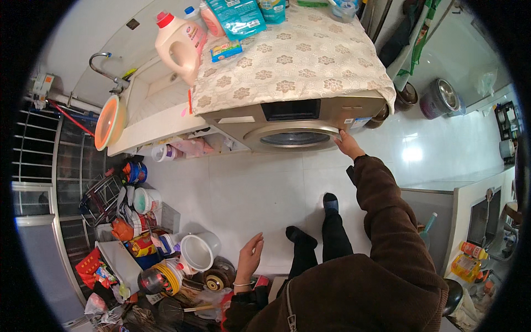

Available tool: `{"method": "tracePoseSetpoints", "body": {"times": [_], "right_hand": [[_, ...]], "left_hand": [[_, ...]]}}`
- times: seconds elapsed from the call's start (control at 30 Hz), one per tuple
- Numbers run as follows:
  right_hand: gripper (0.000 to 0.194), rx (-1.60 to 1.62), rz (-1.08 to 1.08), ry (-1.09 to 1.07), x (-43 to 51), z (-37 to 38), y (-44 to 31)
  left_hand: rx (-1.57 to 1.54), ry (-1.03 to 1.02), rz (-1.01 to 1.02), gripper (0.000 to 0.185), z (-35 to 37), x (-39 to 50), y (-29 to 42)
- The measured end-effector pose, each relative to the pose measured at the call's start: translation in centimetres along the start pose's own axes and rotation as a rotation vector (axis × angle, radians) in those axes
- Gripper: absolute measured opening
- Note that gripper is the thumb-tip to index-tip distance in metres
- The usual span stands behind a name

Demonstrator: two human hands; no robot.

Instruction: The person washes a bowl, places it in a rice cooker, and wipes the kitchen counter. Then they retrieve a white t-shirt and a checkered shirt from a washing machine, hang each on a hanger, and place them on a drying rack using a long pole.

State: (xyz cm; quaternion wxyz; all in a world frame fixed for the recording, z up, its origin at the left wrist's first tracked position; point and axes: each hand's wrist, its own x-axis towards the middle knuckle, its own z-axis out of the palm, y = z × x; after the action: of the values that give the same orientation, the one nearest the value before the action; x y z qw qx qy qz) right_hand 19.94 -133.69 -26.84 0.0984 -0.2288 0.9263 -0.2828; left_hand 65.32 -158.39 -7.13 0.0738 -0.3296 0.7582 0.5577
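A front-loading washing machine (232,120) stands before me, its round door (253,139) looking closed or nearly so. My right hand (348,144) touches the right edge of the door's rim with its fingertips; whether the fingers curl behind it is hard to tell. My left hand (250,253) hangs low over the floor, holding nothing, its fingers extended and close together. A patterned cloth (286,62) covers the machine's top. On it lie a blue and yellow packet (226,51) and a teal pouch (238,18), with a large detergent jug (178,45) at the left edge.
Left of the machine is a sink (159,83) with a faucet (120,83) and an orange basin (108,122). A white bucket (200,251) and mixed containers crowd the lower left floor. Lidded pots (442,97) stand at the upper right; a counter (460,207) with bottles is at the right.
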Motion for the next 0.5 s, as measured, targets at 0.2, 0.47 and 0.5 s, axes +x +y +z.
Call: {"method": "tracePoseSetpoints", "body": {"times": [0.2,0.47,0.5], "right_hand": [[0.034,0.001,0.072,0.045,-1.5,0.2,-1.3],[0.039,0.105,0.093,0.042,-1.2,-0.3,-1.6],[0.040,0.151,0.050,0.169,-1.9,0.3,-1.3]], "left_hand": [[0.052,-0.051,0.057,0.034,1.6,1.0,1.7],[-0.006,-0.048,0.042,0.034,2.5,2.3,3.4],[0.008,-0.054,0.058,0.034,2.7,2.5,3.5]]}}
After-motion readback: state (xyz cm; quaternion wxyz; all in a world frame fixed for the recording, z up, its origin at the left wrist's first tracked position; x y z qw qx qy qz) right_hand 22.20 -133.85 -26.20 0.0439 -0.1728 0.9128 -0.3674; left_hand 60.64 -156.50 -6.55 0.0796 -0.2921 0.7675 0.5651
